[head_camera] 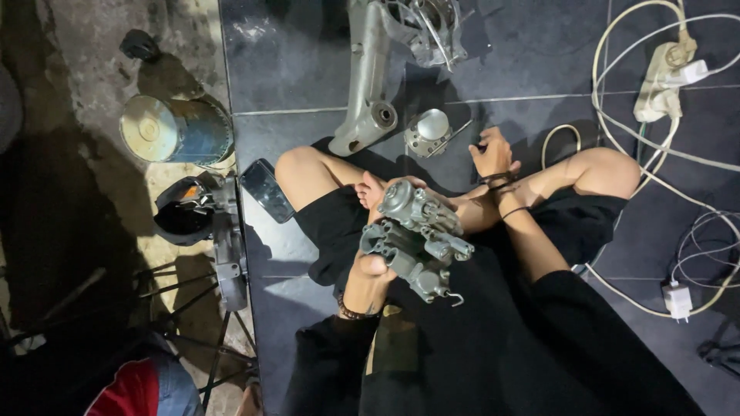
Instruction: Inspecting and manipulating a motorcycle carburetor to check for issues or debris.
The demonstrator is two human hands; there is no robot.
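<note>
carburetor (416, 239) of grey metal sits in the left hand (375, 268), which grips it from below and holds it up over the crossed legs, likely so its ports and screws face the person's eyes. the right hand (492, 154) reaches forward past the knee to the floor, fingers curled around something small and dark; what it is cannot be told. a round metal cap (428, 131) lies just beside that hand, and a long cast metal engine part (385, 69) lies beyond it, both within easy reach. a phone (266, 190) lies by the left knee. the floor (308, 62) is dark glossy tile; to the left it gives way to rough concrete, where a tin can (173, 129) lies on its side. a white power strip (664, 77) with looping cables lies at the right.
</note>
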